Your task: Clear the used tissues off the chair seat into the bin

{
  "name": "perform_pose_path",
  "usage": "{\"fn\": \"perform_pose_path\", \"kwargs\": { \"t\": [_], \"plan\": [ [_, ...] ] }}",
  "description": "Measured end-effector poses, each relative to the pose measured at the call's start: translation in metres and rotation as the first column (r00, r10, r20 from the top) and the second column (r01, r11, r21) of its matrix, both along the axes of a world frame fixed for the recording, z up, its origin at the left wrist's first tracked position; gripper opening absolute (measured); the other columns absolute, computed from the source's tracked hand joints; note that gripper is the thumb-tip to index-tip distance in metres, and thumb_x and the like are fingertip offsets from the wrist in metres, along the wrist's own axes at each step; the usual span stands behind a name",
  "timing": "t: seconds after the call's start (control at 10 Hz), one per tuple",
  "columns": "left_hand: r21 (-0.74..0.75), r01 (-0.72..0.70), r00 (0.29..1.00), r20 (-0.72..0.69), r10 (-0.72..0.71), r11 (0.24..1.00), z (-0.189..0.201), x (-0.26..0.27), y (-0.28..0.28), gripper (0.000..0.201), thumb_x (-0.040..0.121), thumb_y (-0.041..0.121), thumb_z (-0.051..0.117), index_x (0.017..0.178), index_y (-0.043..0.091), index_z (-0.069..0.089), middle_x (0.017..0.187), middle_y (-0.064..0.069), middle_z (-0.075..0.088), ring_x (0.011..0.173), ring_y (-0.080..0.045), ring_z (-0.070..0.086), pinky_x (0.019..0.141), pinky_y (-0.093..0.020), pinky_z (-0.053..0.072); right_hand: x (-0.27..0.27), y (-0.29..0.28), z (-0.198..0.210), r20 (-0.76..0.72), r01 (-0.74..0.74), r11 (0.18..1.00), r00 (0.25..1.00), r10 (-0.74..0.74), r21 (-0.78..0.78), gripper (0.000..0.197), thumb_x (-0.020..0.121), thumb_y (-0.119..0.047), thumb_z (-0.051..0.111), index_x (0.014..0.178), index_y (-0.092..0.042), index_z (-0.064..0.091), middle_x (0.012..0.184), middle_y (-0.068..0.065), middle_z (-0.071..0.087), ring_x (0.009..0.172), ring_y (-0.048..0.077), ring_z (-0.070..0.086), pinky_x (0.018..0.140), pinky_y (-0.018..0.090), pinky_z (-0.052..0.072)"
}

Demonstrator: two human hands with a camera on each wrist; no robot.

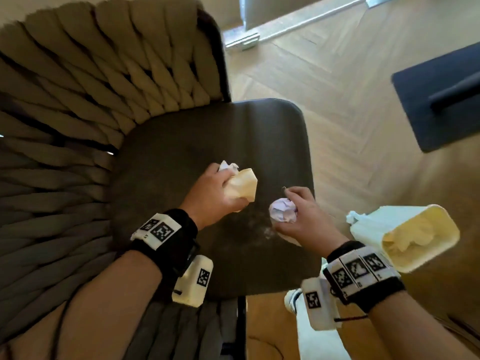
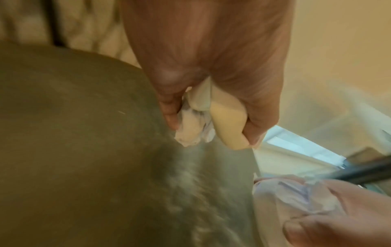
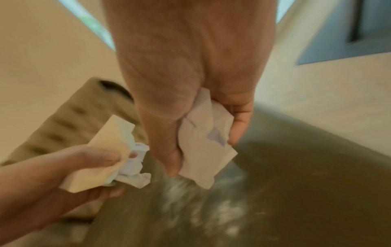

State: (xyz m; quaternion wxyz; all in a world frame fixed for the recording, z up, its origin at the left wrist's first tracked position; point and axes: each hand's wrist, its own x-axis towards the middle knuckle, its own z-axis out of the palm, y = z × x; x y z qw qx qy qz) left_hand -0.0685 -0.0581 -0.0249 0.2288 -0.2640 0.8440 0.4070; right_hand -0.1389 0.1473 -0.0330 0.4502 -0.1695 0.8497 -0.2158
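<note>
Both hands hover over the dark chair seat [image 1: 202, 131]. My left hand [image 1: 220, 188] grips a bunch of crumpled tissues [image 1: 242, 185], cream and white; in the left wrist view the same tissues [image 2: 211, 123] stick out below the curled fingers. My right hand [image 1: 298, 214] holds a white crumpled tissue [image 1: 283, 210] near the seat's right edge; the right wrist view shows that tissue [image 3: 207, 147] pinched between thumb and fingers. A cream bin [image 1: 420, 237] with a white liner stands on the floor right of the chair, with tissues inside. Pale dusty smears [image 1: 259, 227] mark the seat.
The chair's woven tan backrest [image 1: 104, 74] curves round the left and far side. A dark blue mat [image 1: 441, 94] lies on the wooden floor at the right. A metal rail [image 1: 285, 24] runs along the far floor. A white shoe [image 1: 293, 300] shows below the seat edge.
</note>
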Motion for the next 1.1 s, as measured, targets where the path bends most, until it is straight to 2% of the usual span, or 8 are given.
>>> {"fn": "perform_pose_path", "kwargs": {
  "t": [0.2,0.4,0.5,0.7,0.8,0.9,1.0,1.1],
  "plan": [
    [0.161,0.305,0.952,-0.021,-0.305,0.939,-0.007,-0.086,0.158,0.071,0.075,0.039,0.075,0.137,0.023,0.045,0.125,0.001,0.044,0.113,-0.022,0.051,0.101,-0.038,0.048,-0.022,0.183,-0.033,-0.11,0.634,0.773,0.771,-0.627,0.033,0.079,0.072,-0.026,0.081,0.139,-0.001,0.045,0.136,0.01,0.041,0.126,0.021,0.045,0.104,0.021,0.031],
    [0.233,0.423,0.899,0.011,-0.437,0.876,-0.056,-0.141,0.335,0.057,0.073,0.034,0.077,0.123,0.02,0.057,0.114,0.0,0.048,0.094,-0.016,0.051,0.068,-0.009,0.037,-0.03,0.338,-0.107,0.042,0.99,0.125,0.123,-0.992,0.061,0.049,0.06,-0.034,0.083,0.093,-0.002,0.064,0.098,0.013,0.064,0.082,0.027,0.063,0.067,0.029,0.049],
    [0.266,0.437,0.878,0.079,-0.471,0.859,-0.104,-0.163,0.417,0.042,0.072,0.035,0.077,0.107,0.02,0.062,0.102,-0.003,0.057,0.083,-0.018,0.054,0.061,-0.021,0.038,-0.036,0.395,-0.15,0.178,0.993,0.001,-0.021,-0.984,0.122,0.024,0.075,-0.023,0.078,0.085,-0.004,0.065,0.081,0.011,0.062,0.067,0.022,0.058,0.052,0.023,0.043],
    [0.268,0.445,0.844,0.195,-0.5,0.855,-0.179,-0.198,0.509,0.049,0.076,0.041,0.073,0.118,0.019,0.058,0.101,-0.003,0.067,0.09,-0.023,0.063,0.073,-0.031,0.047,-0.049,0.438,-0.211,0.564,0.983,-0.096,-0.168,-0.808,0.154,0.049,0.068,-0.051,0.078,0.095,-0.012,0.065,0.089,0.015,0.062,0.068,0.024,0.053,0.061,0.033,0.039],
    [0.218,0.489,0.813,0.237,-0.532,0.845,-0.204,-0.215,0.529,0.068,0.07,0.049,0.073,0.129,0.023,0.053,0.113,-0.002,0.066,0.1,-0.022,0.063,0.088,-0.036,0.051,-0.05,0.451,-0.223,0.608,0.945,-0.228,-0.325,-0.724,0.234,0.056,0.089,-0.053,0.052,0.126,-0.012,0.057,0.128,0.013,0.06,0.109,0.032,0.059,0.087,0.045,0.046],
    [0.179,0.564,0.742,0.318,-0.59,0.806,-0.224,-0.221,0.549,0.09,0.069,0.059,0.071,0.146,0.034,0.032,0.144,-0.005,0.049,0.123,-0.027,0.054,0.1,-0.047,0.048,-0.042,0.466,-0.23,0.536,0.913,-0.316,-0.407,-0.74,0.257,0.057,0.097,-0.041,0.046,0.142,-0.006,0.04,0.134,0.014,0.05,0.119,0.033,0.052,0.093,0.045,0.045],
    [0.163,0.554,0.721,0.397,-0.568,0.817,-0.232,-0.22,0.562,0.106,0.066,0.07,0.066,0.15,0.04,0.009,0.157,-0.004,0.028,0.11,-0.02,0.059,0.08,-0.038,0.056,-0.025,0.474,-0.225,0.426,0.957,-0.236,-0.287,-0.858,0.169,0.041,0.096,-0.034,0.049,0.125,-0.006,0.057,0.112,0.011,0.063,0.099,0.028,0.061,0.076,0.039,0.052],
    [0.086,0.548,0.754,0.38,-0.536,0.832,-0.231,-0.216,0.57,0.089,0.08,0.058,0.062,0.151,0.028,0.017,0.144,-0.01,0.047,0.073,-0.006,0.056,0.06,-0.025,0.046,-0.005,0.476,-0.227,0.299,0.984,-0.14,-0.167,-0.94,0.11,0.031,0.093,-0.026,0.051,0.101,-0.002,0.068,0.09,0.01,0.067,0.084,0.024,0.061,0.084,0.048,0.053]
  ]
}}
